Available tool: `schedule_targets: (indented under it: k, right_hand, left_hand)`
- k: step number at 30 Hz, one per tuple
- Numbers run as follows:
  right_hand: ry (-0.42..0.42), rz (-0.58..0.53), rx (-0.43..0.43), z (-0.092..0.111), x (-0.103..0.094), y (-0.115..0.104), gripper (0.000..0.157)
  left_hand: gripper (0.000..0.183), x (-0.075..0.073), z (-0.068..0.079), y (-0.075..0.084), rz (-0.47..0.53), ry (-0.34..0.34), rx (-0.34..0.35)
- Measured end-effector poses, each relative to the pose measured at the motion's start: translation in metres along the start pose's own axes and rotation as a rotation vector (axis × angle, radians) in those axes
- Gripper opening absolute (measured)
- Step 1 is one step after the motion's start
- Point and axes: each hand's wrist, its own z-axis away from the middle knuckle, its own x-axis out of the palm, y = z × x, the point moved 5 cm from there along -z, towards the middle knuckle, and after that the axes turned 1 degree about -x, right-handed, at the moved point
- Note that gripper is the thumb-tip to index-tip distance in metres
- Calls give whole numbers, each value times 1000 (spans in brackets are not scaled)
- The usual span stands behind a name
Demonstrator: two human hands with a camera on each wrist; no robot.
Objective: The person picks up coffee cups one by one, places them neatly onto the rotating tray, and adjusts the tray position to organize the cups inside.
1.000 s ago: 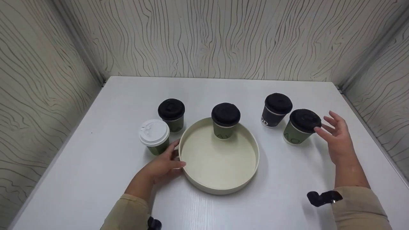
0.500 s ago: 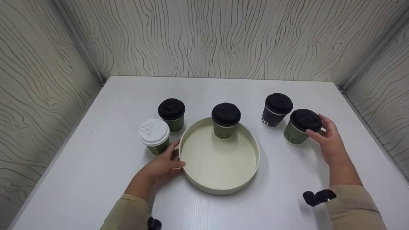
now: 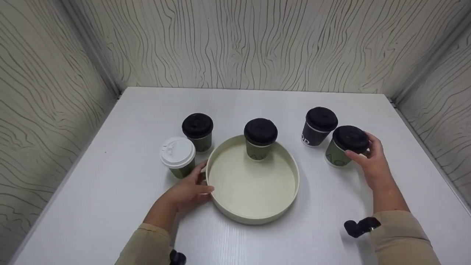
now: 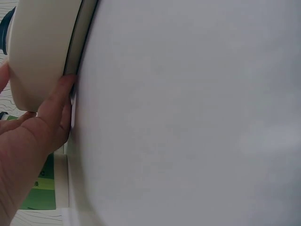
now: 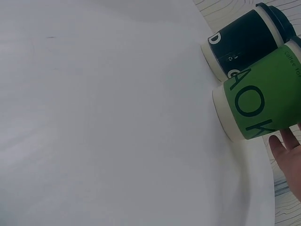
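My left hand (image 3: pixel 187 191) grips the left side of a round cream tray (image 3: pixel 254 222), thumb over the rim. In the left wrist view, fingers (image 4: pixel 59 96) reach the tray's (image 4: pixel 42 52) lower edge. A green coffee cup with a black lid (image 3: pixel 258 151) stands inside the tray towards the back. On the right, my right hand (image 3: pixel 371 162) holds another green, black-lidded coffee cup (image 3: pixel 336 154), thumb in front and fingers behind. Its "AOK" lettering shows on that cup (image 5: pixel 263 94) in the right wrist view. The cup appears to rest on the table.
A dark coffee cup (image 3: pixel 312 134) stands just behind the held cup, close to it. Left of the tray are a white-lidded green cup (image 3: pixel 182 171), near my left fingers, and a black-lidded green cup (image 3: pixel 202 143). Patterned panels (image 3: pixel 235 44) enclose the white table (image 3: pixel 110 191).
My right hand has moved left onto the green cup and closed round it; the cup has shifted very slightly left. My left hand and the tray have stayed in place.
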Motion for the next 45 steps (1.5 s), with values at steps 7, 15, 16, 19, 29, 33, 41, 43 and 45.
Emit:
schedule_targets:
  k: [7, 15, 16, 19, 29, 33, 41, 43, 45]
  right_hand:
    - [36, 72, -18, -1, 0, 1, 79]
    - [46, 65, -57, 0, -1, 0, 74]
    - [48, 58, -63, 0, -1, -1, 73]
    - [50, 46, -70, 0, -1, -1, 72]
    - [65, 54, -49, 2, -4, -2, 73]
    - [69, 4, -69, 3, -6, -6, 70]
    - [79, -30, -93, 5, -11, -15, 67]
    - [80, -50, -103, 6, -12, -18, 65]
    - [79, -78, -122, 7, -12, -21, 63]
  left_hand:
    - [87, -1, -2, -2, -17, 11, -19]
    - [86, -1, -3, -2, -18, 4, -16]
    - [86, -1, -3, -2, -20, 5, -16]
    - [87, -1, -2, -2, -20, 5, -15]
    - [87, -1, -1, -2, 0, 11, -22]
    - [78, 0, -2, -2, 54, -13, -19]
    - [53, 2, -4, -3, 175, -25, -25]
    - [53, 2, -4, -2, 176, -20, -25]
    - [53, 3, -4, -2, 175, -18, -22]
